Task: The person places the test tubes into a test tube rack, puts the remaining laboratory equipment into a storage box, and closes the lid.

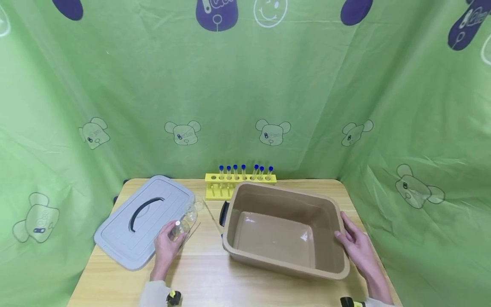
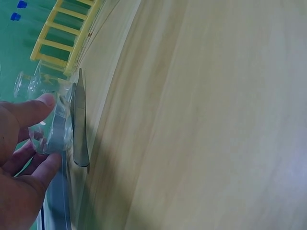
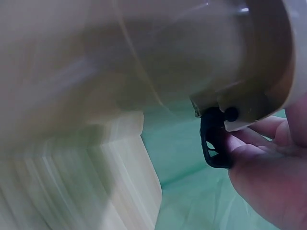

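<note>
My left hand [image 1: 168, 245] holds a clear glass vessel [image 2: 48, 127] between thumb and fingers; its exact kind is hard to make out. Metal tweezers [image 2: 80, 134] lie right beside it on the table. More clear glassware [image 1: 191, 214] stands just beyond that hand. On the other side, my right hand [image 1: 356, 245] grips the right end of a brown plastic bin [image 1: 274, 238], thumb over the rim. In the right wrist view its fingers are at the bin's black handle [image 3: 213, 139]. The bin is open-topped, with nothing visible inside.
A grey lid [image 1: 115, 234] with a black handle lies at the left. Behind the bin, a yellow rack [image 1: 212, 192] carries several blue-capped tubes [image 1: 235, 170]. A thin rod [image 1: 212, 216] lies left of the bin. Green curtain [image 1: 230, 85] surrounds the wooden table [image 1: 203, 277].
</note>
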### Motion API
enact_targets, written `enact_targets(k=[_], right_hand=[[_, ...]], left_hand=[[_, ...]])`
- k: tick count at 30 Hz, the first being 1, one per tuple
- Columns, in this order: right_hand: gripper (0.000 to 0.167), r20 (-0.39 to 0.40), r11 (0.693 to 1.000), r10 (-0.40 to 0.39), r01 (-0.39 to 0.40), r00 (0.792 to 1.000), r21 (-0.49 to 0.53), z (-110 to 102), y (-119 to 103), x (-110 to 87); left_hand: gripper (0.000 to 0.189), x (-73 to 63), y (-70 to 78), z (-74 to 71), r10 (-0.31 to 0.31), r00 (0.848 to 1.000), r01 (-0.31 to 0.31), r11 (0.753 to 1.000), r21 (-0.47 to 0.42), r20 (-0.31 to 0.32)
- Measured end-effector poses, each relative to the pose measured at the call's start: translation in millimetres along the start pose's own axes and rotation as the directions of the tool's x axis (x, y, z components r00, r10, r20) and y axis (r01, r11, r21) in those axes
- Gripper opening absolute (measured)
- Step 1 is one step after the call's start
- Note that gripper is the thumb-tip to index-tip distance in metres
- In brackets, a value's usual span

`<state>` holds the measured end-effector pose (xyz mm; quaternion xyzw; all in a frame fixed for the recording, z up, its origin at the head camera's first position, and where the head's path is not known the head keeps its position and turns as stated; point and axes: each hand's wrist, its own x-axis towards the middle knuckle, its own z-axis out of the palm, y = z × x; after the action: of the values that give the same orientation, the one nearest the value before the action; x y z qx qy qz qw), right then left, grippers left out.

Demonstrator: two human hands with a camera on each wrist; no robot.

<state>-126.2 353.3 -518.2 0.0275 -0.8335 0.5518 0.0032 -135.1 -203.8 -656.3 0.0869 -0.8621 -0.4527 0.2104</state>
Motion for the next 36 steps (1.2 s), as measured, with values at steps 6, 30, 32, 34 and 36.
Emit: enact_targets(k=[6,30,32,34,36], right_hand=[[0.067,0.008,1.0,-0.023,0.022,1.0,0.015,19.1,-5.9,7.8],[0.064,-0.037,0.983,-0.107,0.1,0.994,-0.151,67.0,-22.9,39.9],[0.063,-0.045,0.971,-0.106,0.093,0.993,-0.22,67.9,-24.4,41.9],[0.063,-0.047,0.956,-0.105,0.088,0.993,-0.279,68.8,-24.8,44.0],[0.063,-0.043,0.947,-0.111,0.092,0.993,-0.306,70.5,-25.3,46.2]], left_hand=[[0.055,1.7,-0.2,-5.7,-0.015,0.999,0.015,1.0,0.027,0.028],[0.058,-1.0,-2.4,-17.0,-0.136,0.988,0.14,0.989,-0.047,0.078],[0.058,-0.2,-0.7,-18.4,-0.133,0.988,0.137,0.99,-0.043,0.078],[0.058,0.9,2.4,-20.8,-0.118,0.99,0.121,0.992,-0.036,0.073],[0.057,3.0,6.4,-23.8,-0.099,0.993,0.101,0.995,-0.028,0.059]])
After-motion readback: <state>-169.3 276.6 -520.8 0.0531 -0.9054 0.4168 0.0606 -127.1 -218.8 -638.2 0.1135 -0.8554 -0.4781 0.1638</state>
